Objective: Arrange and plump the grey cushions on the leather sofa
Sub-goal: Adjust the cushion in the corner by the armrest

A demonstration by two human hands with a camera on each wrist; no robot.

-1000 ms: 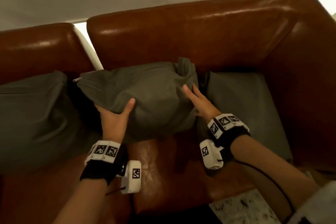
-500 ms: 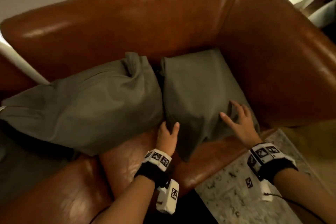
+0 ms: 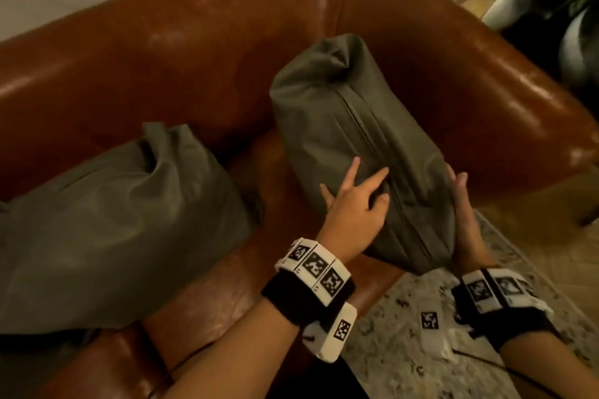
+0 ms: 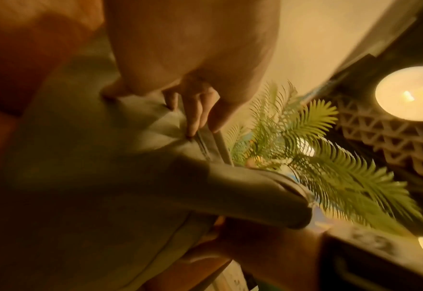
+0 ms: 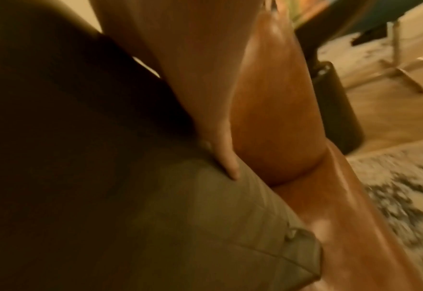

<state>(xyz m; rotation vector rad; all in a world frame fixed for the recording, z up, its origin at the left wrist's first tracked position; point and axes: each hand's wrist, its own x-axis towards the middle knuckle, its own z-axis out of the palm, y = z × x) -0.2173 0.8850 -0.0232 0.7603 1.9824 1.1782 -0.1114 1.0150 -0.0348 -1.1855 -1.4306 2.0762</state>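
A grey cushion (image 3: 356, 113) stands on end over the right part of the brown leather sofa (image 3: 162, 58), zip seam facing up, its near end past the seat's front edge. My left hand (image 3: 353, 204) presses its left face with fingers spread; in the left wrist view the fingertips (image 4: 195, 110) touch the fabric (image 4: 93, 187) beside the zip. My right hand (image 3: 463, 214) lies flat against the cushion's right side, and one finger (image 5: 227, 163) rests on the cloth (image 5: 180, 216). A second grey cushion (image 3: 123, 220) slumps on the seat to the left.
The sofa's right armrest (image 3: 486, 91) runs close behind the held cushion. A speckled rug (image 3: 405, 350) covers the floor in front. A leafy plant (image 4: 317, 153) in a dark pot (image 3: 577, 42) stands beyond the armrest, beside lit lamps (image 4: 411, 92).
Both hands went from the middle cushion to the right one. It lay flat by the armrest half a second ago and now stands on end between my palms.
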